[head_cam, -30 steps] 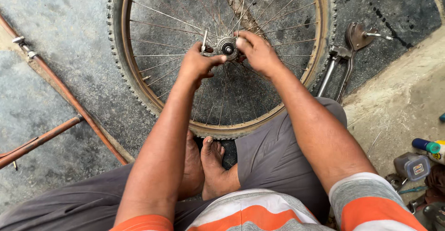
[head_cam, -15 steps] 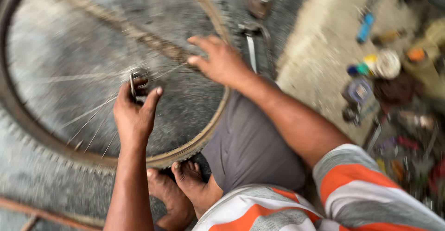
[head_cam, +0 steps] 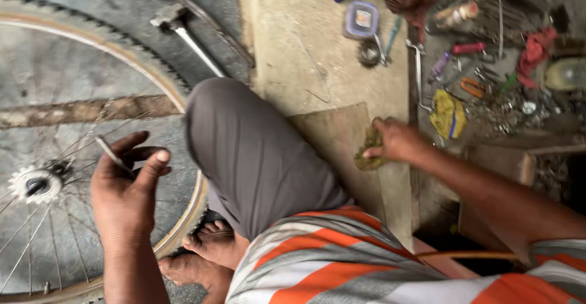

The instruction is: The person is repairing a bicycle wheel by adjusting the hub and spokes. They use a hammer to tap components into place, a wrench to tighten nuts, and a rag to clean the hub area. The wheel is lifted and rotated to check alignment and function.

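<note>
Head view, sole view available.

Left hand (head_cam: pixel 125 194): raised over the bicycle wheel (head_cam: pixel 91 157), which lies flat on the concrete floor (head_cam: pixel 73 11). Thumb and fingers are pinched narrow on a thin metal piece (head_cam: pixel 113 155), possibly a small tool or a spoke; too blurred to identify. Its long axis runs from upper left to lower right, slanting down into the hand. The wheel hub (head_cam: pixel 35 184), with its toothed sprocket, lies to the left of this grip, near but apart from it; no finger touches it. Spokes pass beneath the hand.

Right hand (head_cam: pixel 394 140): extended well out to the right, away from the wheel, past the bent knee in grey trousers (head_cam: pixel 244 151). The fingers are closed down on a crumpled olive-green rag (head_cam: pixel 368 149), which rests on a flat wooden board (head_cam: pixel 342 133). The rag sits under and just left of the fingertips, in contact.

Relation noted: the hub is reached by the left hand only; the right hand is far from it, with the knee between.

Surroundings: beyond the right grip, farther from the person, a scatter of tools and small parts, including a spanner (head_cam: pixel 419 75), a yellow cloth (head_cam: pixel 448 115), a small lidded plastic box (head_cam: pixel 361 20) and a loose sprocket (head_cam: pixel 368 52). A long-handled tool (head_cam: pixel 189 35) lies on the floor beyond the wheel's rim. Bare feet (head_cam: pixel 207 249) rest against the tyre.
</note>
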